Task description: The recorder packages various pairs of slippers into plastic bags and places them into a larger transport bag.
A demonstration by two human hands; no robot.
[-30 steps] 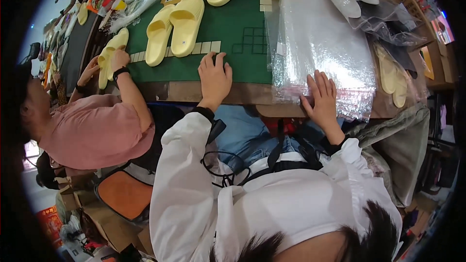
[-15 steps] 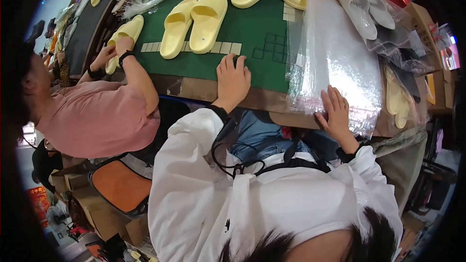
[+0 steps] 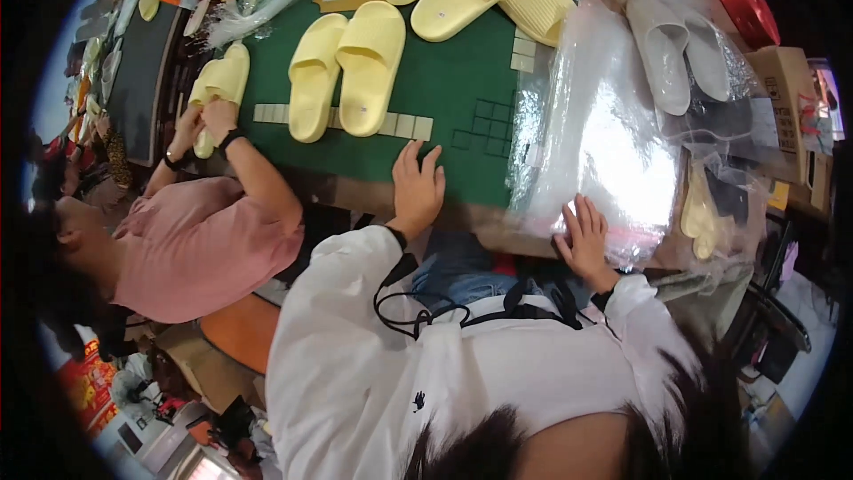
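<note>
A: Starting at the far left, a co-worker in a pink shirt [image 3: 200, 249] has both hands on a yellow slipper [image 3: 222, 84] at the table's left end.

B: Moving in, a pair of pale yellow slides [image 3: 346, 67] lies side by side on the green mat [image 3: 462, 93], soles down, toes pointing away. A row of small beige tiles [image 3: 404, 126] runs under their heels.

A: And here's the wearer's left hand [image 3: 418, 191], flat on the near edge of that green mat, fingers spread, gripping nothing. It sits just this side of the tile row.

B: Further right, the big item: a stack of clear plastic bags [image 3: 604, 142], glossy, crinkled, throwing back white glare, lying over the mat's right edge and the brown table rim [image 3: 498, 236].

A: The right hand [image 3: 586, 236] presses on the stack's near corner, fingers splayed and open on the film. Whether a fingertip has lifted a sheet, I can't quite tell through the glare.

B: Beyond the bags, a pair of grey slides [image 3: 671, 49] rests on more plastic, and a red round object [image 3: 746, 0] sits at the far right corner beside a cardboard box [image 3: 786, 80].
</note>
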